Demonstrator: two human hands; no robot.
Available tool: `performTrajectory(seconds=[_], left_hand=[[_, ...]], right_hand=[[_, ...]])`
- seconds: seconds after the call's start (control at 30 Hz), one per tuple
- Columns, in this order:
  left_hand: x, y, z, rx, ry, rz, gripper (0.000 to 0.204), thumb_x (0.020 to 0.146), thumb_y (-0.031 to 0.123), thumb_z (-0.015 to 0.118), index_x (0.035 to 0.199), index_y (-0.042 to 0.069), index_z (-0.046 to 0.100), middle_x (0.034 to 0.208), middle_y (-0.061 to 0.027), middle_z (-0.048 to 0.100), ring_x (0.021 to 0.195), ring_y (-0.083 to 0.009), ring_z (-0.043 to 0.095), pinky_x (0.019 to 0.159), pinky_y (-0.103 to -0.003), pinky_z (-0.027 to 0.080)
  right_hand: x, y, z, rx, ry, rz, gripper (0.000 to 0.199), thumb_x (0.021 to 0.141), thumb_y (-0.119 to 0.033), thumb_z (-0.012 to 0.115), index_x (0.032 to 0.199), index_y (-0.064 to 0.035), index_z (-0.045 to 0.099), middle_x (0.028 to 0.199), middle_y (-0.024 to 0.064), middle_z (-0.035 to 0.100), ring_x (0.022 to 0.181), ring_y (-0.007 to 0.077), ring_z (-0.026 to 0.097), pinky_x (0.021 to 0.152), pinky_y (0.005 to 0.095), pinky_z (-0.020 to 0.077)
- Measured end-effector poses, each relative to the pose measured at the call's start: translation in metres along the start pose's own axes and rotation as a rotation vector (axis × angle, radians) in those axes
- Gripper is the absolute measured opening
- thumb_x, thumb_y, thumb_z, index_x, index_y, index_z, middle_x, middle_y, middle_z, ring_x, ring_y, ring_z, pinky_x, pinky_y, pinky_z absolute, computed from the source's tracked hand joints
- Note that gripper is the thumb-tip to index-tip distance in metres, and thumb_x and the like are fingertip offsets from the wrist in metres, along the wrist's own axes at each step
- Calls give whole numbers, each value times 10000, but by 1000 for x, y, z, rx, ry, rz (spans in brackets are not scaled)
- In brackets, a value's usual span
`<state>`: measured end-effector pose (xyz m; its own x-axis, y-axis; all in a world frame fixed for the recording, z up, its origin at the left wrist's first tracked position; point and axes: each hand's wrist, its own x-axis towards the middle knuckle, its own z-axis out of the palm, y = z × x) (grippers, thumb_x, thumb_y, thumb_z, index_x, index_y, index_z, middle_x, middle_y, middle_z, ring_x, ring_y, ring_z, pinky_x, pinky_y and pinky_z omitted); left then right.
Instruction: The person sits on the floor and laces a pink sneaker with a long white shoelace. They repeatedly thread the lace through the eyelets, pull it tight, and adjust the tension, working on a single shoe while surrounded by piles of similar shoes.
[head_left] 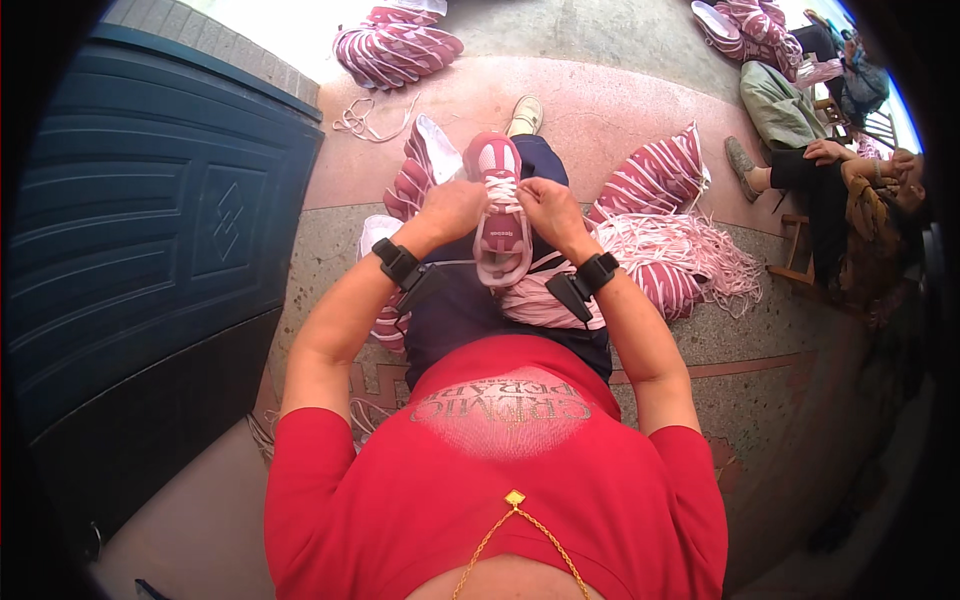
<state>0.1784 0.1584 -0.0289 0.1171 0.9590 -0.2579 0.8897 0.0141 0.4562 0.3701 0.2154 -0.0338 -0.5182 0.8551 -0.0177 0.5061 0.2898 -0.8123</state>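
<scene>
A pink and white sneaker (503,240) rests on my lap with its toe pointing away from me. White shoelace (502,192) crosses its tongue in the eyelet rows. On the left side of the lacing is my left hand (453,208), its fingers closed in a pinch at the lace. From the right side my right hand (552,212) pinches the lace, thumb and forefinger together. Both hands are close to the shoe's opening, and the fingertips partly hide the lace ends. Dark bands with small black devices circle both wrists.
Beside my right leg lie a pile of pale pink laces (665,240) and a stack of pink shoe pieces (655,172). More stacked shoe pieces (398,50) stand ahead. A loose lace (372,122) lies on the floor. Blue door (165,210) at left; a seated person (820,165) at right.
</scene>
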Motion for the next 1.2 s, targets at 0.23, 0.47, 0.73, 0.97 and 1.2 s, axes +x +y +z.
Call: performTrajectory(seconds=[0.23,0.47,0.73,0.97,1.2], left_hand=[[4,-11,-8,-396,-88,-200,289,822,231,573,749,-41,639,600,-85,588,564,-130,536,547,-312,433],[-2,-14,4,-479,-41,-240,205,805,182,623,842,-17,652,702,-54,621,642,-97,545,574,-276,437],[-7,-1,-9,-447,-162,-178,312,858,269,608,730,-14,633,604,-9,549,581,-77,472,536,-274,394],[5,3,-6,-610,-156,-271,335,881,286,577,690,16,622,612,12,539,587,-73,473,544,-258,386],[-9,-44,-6,-1008,-253,-471,283,899,311,579,781,60,639,717,1,614,647,-76,560,629,-200,441]], right_hand=[[13,0,3,-168,-198,-193,187,805,-137,575,972,-68,621,848,172,651,821,340,637,703,421,500],[22,-5,3,-423,-406,-426,161,822,-99,546,977,-55,548,807,163,643,777,324,643,645,417,501],[23,-10,2,-394,-428,-373,212,785,-118,590,981,-61,530,801,179,643,785,343,645,656,423,500],[7,10,-3,-59,-163,-53,313,755,-136,628,1039,-44,532,861,201,637,853,369,621,735,429,483],[9,23,-9,72,28,-17,246,808,-154,609,1015,-28,568,854,183,647,807,343,637,705,391,502]])
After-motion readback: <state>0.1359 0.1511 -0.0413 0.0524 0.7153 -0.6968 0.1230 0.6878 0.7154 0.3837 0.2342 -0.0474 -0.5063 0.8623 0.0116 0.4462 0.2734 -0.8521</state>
